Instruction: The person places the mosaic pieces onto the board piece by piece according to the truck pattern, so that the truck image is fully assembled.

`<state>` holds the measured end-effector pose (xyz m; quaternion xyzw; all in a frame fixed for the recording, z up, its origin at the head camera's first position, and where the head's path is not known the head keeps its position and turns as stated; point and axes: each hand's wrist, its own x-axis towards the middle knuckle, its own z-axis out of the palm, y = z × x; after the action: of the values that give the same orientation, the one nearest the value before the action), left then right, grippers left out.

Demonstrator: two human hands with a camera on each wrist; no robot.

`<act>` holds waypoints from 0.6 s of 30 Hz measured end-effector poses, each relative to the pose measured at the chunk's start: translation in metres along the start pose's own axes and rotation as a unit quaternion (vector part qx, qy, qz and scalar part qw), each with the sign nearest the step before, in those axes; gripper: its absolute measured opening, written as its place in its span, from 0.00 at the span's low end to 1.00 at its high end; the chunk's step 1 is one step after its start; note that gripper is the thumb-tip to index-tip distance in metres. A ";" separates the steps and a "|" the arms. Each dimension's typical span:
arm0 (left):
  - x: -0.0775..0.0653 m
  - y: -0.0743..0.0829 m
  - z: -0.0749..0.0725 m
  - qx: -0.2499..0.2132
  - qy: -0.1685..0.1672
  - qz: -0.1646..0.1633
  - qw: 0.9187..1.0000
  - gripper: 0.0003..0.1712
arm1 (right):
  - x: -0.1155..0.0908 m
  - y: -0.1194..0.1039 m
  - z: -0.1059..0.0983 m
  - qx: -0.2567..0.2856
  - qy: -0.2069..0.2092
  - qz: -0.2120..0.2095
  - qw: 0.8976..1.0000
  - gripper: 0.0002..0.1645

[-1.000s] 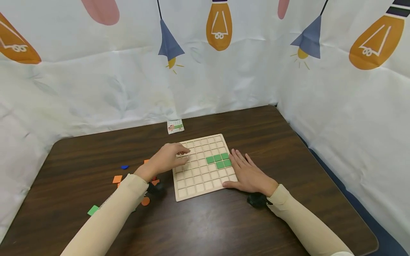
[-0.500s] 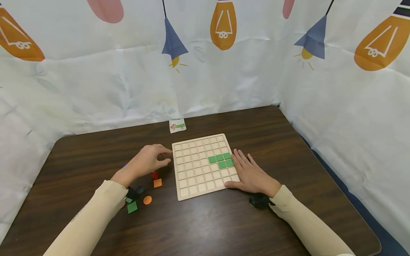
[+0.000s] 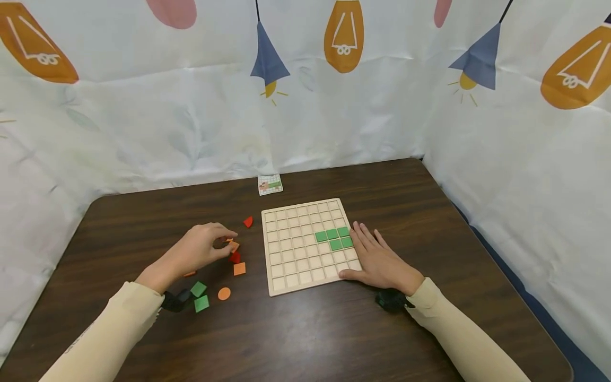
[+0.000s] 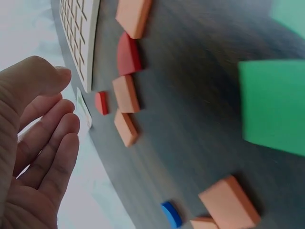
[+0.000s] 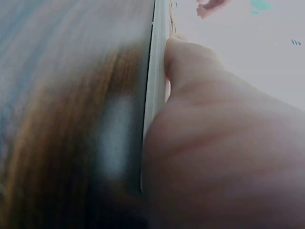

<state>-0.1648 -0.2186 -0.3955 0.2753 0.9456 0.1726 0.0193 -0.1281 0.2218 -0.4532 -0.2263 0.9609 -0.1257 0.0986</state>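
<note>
A pale wooden grid board (image 3: 286, 260) lies on the dark table, with several green square tiles (image 3: 332, 234) set in its right half. My right hand (image 3: 379, 260) rests along the board's right edge, fingers straight and thumb on the near corner. Left of the board, my left hand (image 3: 198, 248) hovers over loose pieces, holding nothing between its bent fingers and thumb. By its fingertips are a red rounded piece (image 3: 235, 258) and an orange square (image 3: 239, 269). The left wrist view shows the palm (image 4: 28, 210) and a gap between thumb and fingers.
Two green squares (image 3: 201, 303) and an orange disc (image 3: 224, 293) lie nearer the front. Another red piece (image 3: 248, 222) is left of the board. A printed card (image 3: 270, 184) lies at the back edge. A blue piece (image 4: 171, 214) shows in the left wrist view.
My left hand has moved left from over the board to the loose pieces. The right hand stays at the board's edge. The head view has shifted slightly.
</note>
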 end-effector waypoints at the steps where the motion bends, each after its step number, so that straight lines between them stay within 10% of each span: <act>1: -0.002 -0.001 0.000 0.002 0.002 0.002 1.000 0.16 | 0.000 0.000 0.000 0.002 0.000 0.000 1.000 0.68; 18: -0.055 -0.011 0.007 -0.036 -0.023 -0.014 0.999 0.16 | 0.002 0.002 0.001 -0.002 -0.004 0.000 1.000 0.68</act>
<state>-0.1234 -0.2540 -0.4093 0.2649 0.9419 0.1995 0.0536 -0.1307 0.2228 -0.4551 -0.2265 0.9608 -0.1229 0.1022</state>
